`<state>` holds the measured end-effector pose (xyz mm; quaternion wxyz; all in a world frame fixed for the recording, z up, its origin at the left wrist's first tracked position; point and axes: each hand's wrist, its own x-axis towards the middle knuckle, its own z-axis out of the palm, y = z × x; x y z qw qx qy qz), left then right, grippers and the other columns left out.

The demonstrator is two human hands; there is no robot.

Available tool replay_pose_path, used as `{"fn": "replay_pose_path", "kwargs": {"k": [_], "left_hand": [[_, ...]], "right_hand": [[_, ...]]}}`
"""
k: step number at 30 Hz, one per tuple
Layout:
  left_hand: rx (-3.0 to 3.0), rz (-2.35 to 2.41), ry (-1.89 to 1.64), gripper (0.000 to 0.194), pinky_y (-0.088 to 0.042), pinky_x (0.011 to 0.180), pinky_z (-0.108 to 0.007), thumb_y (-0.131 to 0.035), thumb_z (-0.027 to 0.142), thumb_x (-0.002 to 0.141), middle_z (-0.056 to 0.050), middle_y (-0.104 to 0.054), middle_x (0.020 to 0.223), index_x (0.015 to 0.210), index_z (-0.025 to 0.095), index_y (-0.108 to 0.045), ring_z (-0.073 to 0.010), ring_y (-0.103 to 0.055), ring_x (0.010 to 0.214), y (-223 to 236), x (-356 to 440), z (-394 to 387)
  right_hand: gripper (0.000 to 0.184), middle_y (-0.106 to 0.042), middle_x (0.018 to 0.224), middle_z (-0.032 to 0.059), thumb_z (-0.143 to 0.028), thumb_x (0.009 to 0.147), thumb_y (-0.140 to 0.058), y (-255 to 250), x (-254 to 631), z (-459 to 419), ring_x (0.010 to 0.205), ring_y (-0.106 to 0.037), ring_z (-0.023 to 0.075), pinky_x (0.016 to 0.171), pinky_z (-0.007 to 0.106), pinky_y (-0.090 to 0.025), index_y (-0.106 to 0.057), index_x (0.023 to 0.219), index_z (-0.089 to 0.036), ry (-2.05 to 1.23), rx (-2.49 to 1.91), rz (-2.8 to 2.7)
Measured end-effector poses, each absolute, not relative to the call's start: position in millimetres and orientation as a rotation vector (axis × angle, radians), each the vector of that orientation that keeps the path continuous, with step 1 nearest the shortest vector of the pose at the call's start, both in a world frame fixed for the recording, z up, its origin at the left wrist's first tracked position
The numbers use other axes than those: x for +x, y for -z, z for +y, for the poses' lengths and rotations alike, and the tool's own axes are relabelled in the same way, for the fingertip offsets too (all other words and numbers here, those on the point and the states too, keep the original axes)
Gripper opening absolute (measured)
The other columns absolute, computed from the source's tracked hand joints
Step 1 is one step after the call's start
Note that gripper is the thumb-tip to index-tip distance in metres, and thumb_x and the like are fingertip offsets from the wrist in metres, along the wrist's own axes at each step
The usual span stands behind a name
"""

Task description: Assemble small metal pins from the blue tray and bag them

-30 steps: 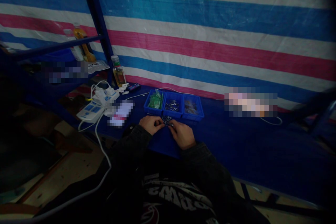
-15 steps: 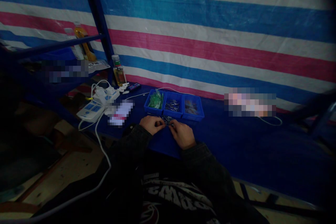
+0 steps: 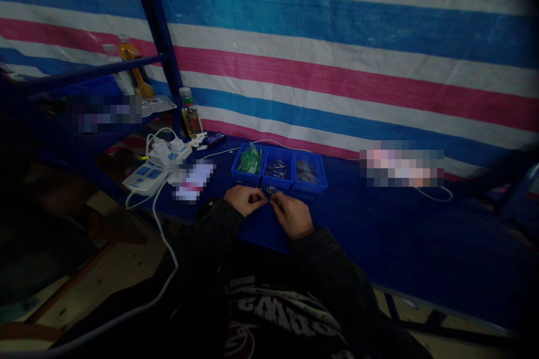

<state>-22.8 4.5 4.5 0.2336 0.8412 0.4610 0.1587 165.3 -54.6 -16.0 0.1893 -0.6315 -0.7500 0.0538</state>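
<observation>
L hand (image 3: 243, 200) and R hand (image 3: 292, 215) worked close together on the blue-covered bench (image 3: 379, 235), forearms low for steadiness (fine parts need it). Fingers (image 3: 255, 198) of both hands were curled and pressed together, tips meeting at small metal pins (image 3: 266, 192); exact pinch too small to tell. Pins lay just in front of the 3-compt. blue tray (image 3: 278, 184), apparently set dead ahead for short reach and sorted by compt.: green packets (image 3: 249, 160) L, dark metal pins (image 3: 277, 169) mid, brownish items (image 3: 307, 171) R. Power strip (image 3: 145, 178) sat well apart, L, clear of the work.
</observation>
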Motion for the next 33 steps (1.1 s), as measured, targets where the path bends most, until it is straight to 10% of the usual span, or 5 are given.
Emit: {"fn": "replay_pose_path", "kwargs": {"k": [33], "left_hand": [[2.291,0.984,-0.570,0.030,-0.040,0.060,-0.019,-0.053,0.040,0.092,-0.001,-0.069,0.069,0.098,0.019,-0.073,-0.0115,-0.058,0.062,-8.0,-22.8,1.1]], "right_hand": [[0.017,-0.070,0.101,0.0044,-0.028,0.097,-0.047,16.3,166.6,-56.6,0.092,-0.066,0.0172,0.082,0.025,-0.047,-0.062,0.102,-0.022,-0.278,-1.437,-1.929]]}}
